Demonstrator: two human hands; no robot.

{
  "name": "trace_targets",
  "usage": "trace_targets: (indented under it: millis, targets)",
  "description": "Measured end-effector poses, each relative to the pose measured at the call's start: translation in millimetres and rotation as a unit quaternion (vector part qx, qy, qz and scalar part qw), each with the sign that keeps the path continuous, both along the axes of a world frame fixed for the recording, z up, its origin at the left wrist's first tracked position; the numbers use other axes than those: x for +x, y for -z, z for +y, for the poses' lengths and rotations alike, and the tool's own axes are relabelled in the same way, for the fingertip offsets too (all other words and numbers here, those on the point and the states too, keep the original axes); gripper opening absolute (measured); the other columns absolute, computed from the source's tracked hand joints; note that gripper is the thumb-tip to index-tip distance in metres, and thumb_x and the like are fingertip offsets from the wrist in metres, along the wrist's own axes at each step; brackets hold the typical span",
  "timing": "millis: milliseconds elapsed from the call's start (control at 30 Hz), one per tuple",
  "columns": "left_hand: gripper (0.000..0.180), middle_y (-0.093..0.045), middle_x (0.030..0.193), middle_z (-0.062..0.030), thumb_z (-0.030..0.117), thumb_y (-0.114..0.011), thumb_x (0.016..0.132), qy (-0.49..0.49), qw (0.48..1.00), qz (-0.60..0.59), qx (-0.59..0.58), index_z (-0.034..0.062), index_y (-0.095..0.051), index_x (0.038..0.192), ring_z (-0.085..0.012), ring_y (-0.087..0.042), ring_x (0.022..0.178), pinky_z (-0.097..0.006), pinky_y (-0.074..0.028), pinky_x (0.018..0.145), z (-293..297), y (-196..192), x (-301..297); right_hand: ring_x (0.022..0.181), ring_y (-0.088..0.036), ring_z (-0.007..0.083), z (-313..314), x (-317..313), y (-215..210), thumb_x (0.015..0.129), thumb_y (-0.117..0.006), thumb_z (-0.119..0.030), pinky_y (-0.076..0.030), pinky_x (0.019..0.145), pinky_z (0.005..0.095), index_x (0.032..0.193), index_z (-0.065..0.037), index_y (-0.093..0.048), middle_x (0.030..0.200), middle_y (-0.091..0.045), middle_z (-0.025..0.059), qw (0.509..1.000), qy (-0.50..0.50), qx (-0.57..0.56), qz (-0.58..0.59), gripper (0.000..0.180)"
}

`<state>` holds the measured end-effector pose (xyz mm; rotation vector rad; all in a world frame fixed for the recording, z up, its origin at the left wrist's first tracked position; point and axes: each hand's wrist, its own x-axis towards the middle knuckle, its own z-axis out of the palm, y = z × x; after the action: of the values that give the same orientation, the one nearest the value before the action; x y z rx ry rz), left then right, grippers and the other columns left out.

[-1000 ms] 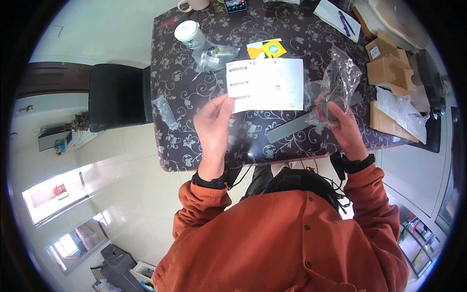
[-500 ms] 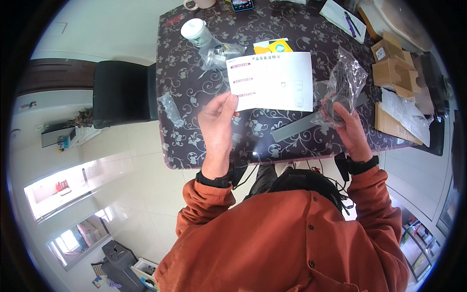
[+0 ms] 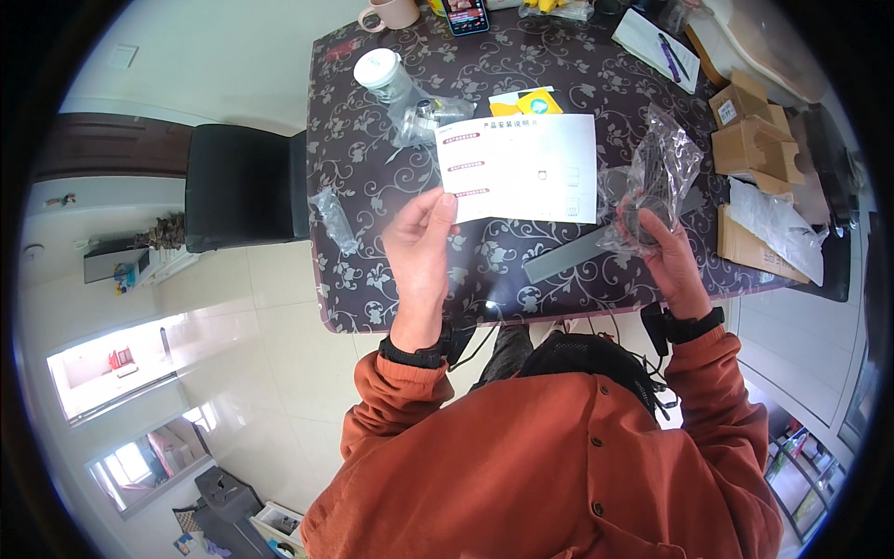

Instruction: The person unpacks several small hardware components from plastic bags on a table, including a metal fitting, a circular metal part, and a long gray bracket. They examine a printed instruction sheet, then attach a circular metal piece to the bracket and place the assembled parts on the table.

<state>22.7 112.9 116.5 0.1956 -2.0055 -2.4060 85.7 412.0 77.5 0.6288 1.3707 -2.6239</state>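
A white printed instruction sheet (image 3: 517, 172) is pinched at its lower left corner by my left hand (image 3: 421, 238), thumb on top. My right hand (image 3: 669, 252) grips a clear plastic bag (image 3: 667, 154) with a dark object inside, whose exact kind I cannot make out. The bag's loose upper part stands up beyond my fingers. Below the sheet and partly behind the bag, a flat grey strip (image 3: 566, 255) lies on the patterned dark table (image 3: 372, 284). Just past the sheet's upper edge are a yellow packet (image 3: 537, 102) and a clear bag holding metal parts (image 3: 426, 114).
A white-lidded tub (image 3: 377, 69), a mug (image 3: 389, 13) and a phone (image 3: 465, 16) stand toward the far side. A small clear bag (image 3: 332, 221) lies at the left edge. Opened cardboard boxes (image 3: 756, 140) and a notepad with pens (image 3: 657, 48) sit at the right.
The view has shifted slightly, so the table's things appear a little lower. Both hands keep their holds on the sheet and the bag; the sheet's top edge tilts slightly nearer.
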Motion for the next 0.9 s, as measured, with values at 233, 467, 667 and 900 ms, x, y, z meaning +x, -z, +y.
trace_targets:
  millis: [233, 467, 667, 900]
  targets:
    - [0.026, -0.068, 0.089, -0.0066, 0.017, -0.067, 0.089, 0.011, 1.000, 0.007, -0.008, -0.0033, -0.066, 0.105, -0.0082, -0.055, 0.073, -0.021, -0.043, 0.065, -1, 1, 0, 0.102, -0.061, 0.0187, -1, 3, -6, 0.090, -0.063, -0.011, -0.052, 0.086, 0.0307, 0.121, -0.002, -0.055, 0.111, -0.063, 0.0090, 1.000, 0.012, -0.011, 0.005, 0.033]
    - [0.020, -0.062, 0.094, -0.0036, 0.015, -0.048, 0.098, 0.076, 0.939, -0.114, 0.315, 0.0015, -0.056, 0.110, -0.0102, -0.055, 0.078, -0.023, -0.044, 0.064, -2, 10, -8, 0.108, -0.060, 0.0215, 0, 6, -3, 0.091, -0.060, -0.010, -0.051, 0.091, 0.0339, 0.124, -0.003, -0.052, 0.115, -0.062, 0.0111, 1.000, 0.018, -0.004, 0.013, 0.034]
    - [0.016, -0.039, 0.070, 0.0029, 0.021, -0.051, 0.096, 0.202, 0.761, -0.150, 0.598, 0.0054, -0.050, 0.099, -0.0062, -0.037, 0.057, -0.019, -0.032, 0.050, -14, 20, -12, 0.108, -0.060, 0.0207, 4, 9, 2, 0.091, -0.060, -0.010, -0.051, 0.090, 0.0330, 0.124, -0.005, -0.053, 0.115, -0.062, 0.0104, 1.000, 0.010, -0.015, 0.022, 0.033]
    - [0.015, -0.038, 0.065, 0.0035, 0.021, -0.050, 0.097, 0.206, 0.786, -0.131, 0.567, 0.0057, -0.050, 0.098, -0.0059, -0.034, 0.054, -0.020, -0.029, 0.048, -16, 22, -9, 0.113, -0.058, 0.0236, 9, 12, 10, 0.094, -0.055, -0.010, -0.049, 0.097, 0.0362, 0.124, 0.002, -0.052, 0.121, -0.059, 0.0127, 1.000, 0.002, -0.016, 0.020, 0.032]
